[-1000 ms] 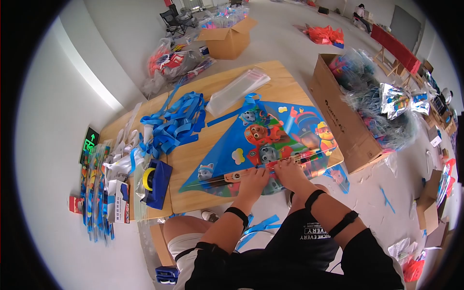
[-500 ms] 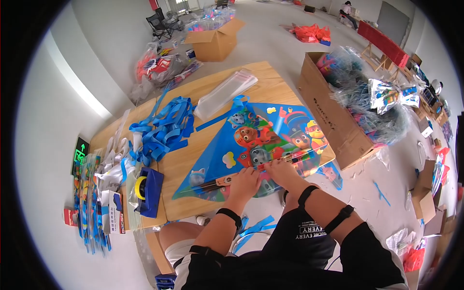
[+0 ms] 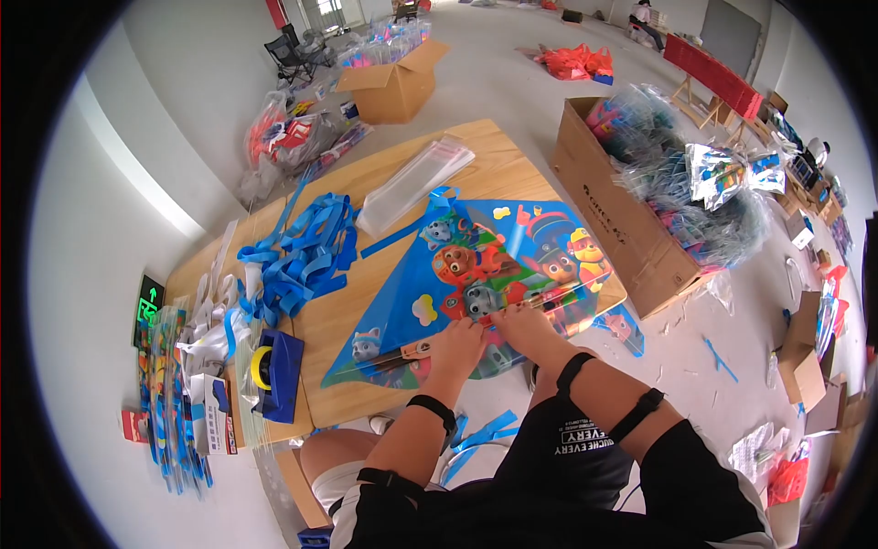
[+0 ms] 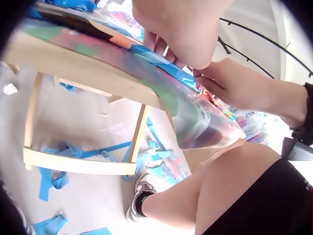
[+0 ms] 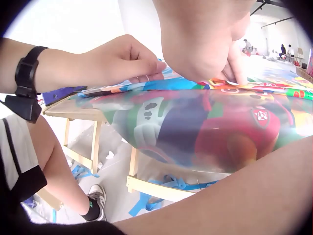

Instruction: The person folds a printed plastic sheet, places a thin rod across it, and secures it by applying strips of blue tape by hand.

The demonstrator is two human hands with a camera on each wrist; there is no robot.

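A blue kite (image 3: 476,261) of thin film, printed with cartoon dogs, is spread over the wooden table (image 3: 512,160). Its near edge is folded up into a long narrow band with dark rods (image 3: 391,359) showing at the left. My left hand (image 3: 459,348) grips this band near its middle, thumb and fingers curled over it in the right wrist view. Right beside it, my right hand (image 3: 526,331) pinches the same band with bent fingers. Below the hands, loose film (image 5: 195,129) hangs over the table's front edge. The fingertips are partly hidden in the head view.
Blue ribbon (image 3: 311,256) lies heaped left of the kite, with clear plastic sleeves (image 3: 416,186) behind. A blue tape dispenser (image 3: 282,380) stands at the table's left front. A large carton (image 3: 622,215) of wrapped goods stands on the right. Ribbon scraps (image 4: 54,181) litter the floor.
The head view has swung, so the table and its contents appear further left. Both hands stay on the folded band at about the same place.
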